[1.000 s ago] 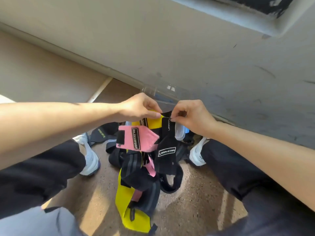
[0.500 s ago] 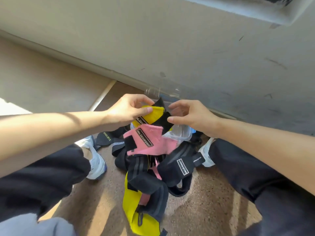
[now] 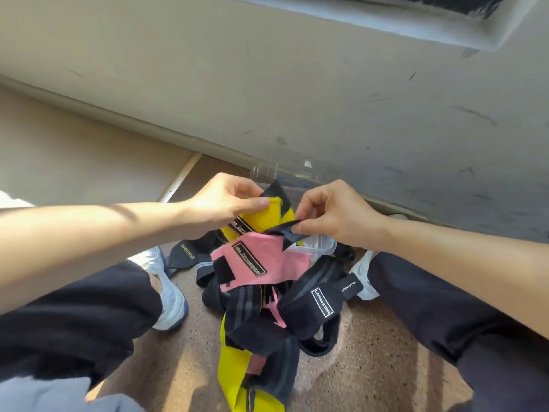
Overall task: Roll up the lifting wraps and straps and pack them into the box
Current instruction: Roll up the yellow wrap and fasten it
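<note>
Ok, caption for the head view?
Left hand grips a yellow wrap, right hand pinches a black strip, near the clear box.

Seated on the speckled floor [image 3: 371, 370], we pinch the end of a yellow wrap [image 3: 264, 217] in our left hand [image 3: 221, 200] and a black tab [image 3: 285, 231] in our right hand [image 3: 332, 215], above a tangle of pink wrap [image 3: 252, 263] and black straps [image 3: 318, 301]; a clear box [image 3: 322, 248] sits just behind.

A single view is supplied. The head-worn wide-angle camera looks forward and down, past the legs in dark trousers [image 3: 74, 322]. It is close to the left hand [image 3: 225, 200] and right hand [image 3: 332, 212] at frame centre. It faces the speckled brown floor [image 3: 371, 367] and the scuffed grey wall [image 3: 297, 84] beyond.
</note>
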A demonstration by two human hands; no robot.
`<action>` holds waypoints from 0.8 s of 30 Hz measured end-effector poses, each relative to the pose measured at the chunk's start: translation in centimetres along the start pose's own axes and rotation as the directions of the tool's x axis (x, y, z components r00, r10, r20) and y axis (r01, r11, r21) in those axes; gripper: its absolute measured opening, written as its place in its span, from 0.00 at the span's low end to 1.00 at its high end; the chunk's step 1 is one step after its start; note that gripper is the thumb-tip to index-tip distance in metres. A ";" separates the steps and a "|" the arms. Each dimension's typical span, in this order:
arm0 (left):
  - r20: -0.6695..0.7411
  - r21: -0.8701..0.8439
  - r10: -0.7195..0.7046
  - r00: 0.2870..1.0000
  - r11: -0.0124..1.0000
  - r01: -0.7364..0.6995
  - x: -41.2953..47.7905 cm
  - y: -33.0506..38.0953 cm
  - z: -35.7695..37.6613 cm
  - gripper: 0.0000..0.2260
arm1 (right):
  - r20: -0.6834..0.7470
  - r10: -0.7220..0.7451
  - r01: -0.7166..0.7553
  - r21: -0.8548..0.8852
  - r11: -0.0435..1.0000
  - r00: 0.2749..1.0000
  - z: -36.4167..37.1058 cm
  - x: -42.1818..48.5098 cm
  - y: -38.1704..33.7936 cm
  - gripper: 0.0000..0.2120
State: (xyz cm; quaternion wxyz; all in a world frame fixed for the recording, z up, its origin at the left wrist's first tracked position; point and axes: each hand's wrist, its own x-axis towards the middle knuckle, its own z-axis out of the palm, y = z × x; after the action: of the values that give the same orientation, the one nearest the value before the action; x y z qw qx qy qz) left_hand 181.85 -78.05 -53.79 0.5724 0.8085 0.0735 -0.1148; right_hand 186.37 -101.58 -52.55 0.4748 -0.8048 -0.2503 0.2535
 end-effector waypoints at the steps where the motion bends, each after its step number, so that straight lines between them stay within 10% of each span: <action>1: -0.034 0.012 -0.023 0.999 1.000 0.024 0.3 -0.5 -0.4 0.07 | 0.123 0.030 -0.028 -0.026 0.999 0.992 -0.3 -0.4 0.4 0.07; 4: -0.122 -0.010 -0.097 0.988 0.995 0.097 0.6 -2.8 -2.0 0.07 | 0.505 0.311 -0.052 -0.462 0.885 0.805 -1.0 -1.5 2.9 0.07; 6: -0.113 -0.055 -0.127 0.986 0.991 0.121 0.6 -3.8 -2.3 0.05 | 0.509 0.407 0.004 -0.628 0.778 0.758 -1.3 -1.6 4.1 0.06; 10: 0.024 -0.177 -0.098 0.995 0.979 0.101 0.4 -3.8 -1.1 0.06 | 0.190 0.241 -0.178 -0.297 0.938 0.952 -1.4 0.2 2.9 0.12; 14: 0.206 -0.213 -0.033 0.978 0.974 0.078 0.2 -3.6 -0.1 0.13 | -0.106 0.138 -0.143 -0.039 0.989 0.985 -0.5 1.1 2.0 0.21; 20: 0.331 -0.158 0.047 0.942 0.987 0.006 0.0 -2.8 0.1 0.11 | 0.240 0.140 -0.105 -0.152 0.983 0.961 -2.2 0.8 1.4 0.18; 24: 0.321 -0.105 0.034 0.946 0.994 0.000 0.1 -2.1 -0.6 0.12 | 0.203 0.128 -0.086 -0.206 0.975 0.971 -2.1 1.1 1.7 0.09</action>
State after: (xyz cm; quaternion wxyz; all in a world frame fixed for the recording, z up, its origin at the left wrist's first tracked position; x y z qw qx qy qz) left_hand 181.47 -76.80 -55.58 0.6190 0.7486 -0.0223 -0.2365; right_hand 188.79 -102.90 -53.33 0.3489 -0.8278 -0.2800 0.3384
